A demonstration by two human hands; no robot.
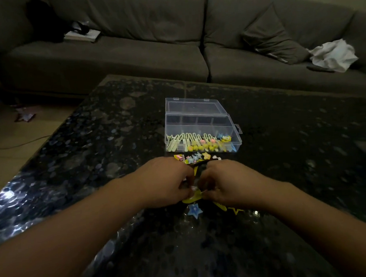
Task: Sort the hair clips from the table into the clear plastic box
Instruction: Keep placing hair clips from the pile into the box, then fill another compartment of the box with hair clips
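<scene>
Both hands meet over a black-and-yellow clip card (196,176) on the dark table (92,144). The left hand (167,182) and right hand (223,183) curl their fingers onto it, pinching. Just beyond, the clear plastic box (200,124) stands open, pale hair clips (197,142) lining its front compartment. A blue star clip (195,210) lies nearer.

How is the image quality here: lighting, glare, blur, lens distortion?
Head view: dim room light throughout; glare on the glossy table at its left edge; wide-angle bending curves the sofa and table edges; both hands, left and right, are slightly soft, and what they pinch is unclear; the clips in the box stay readable.
</scene>
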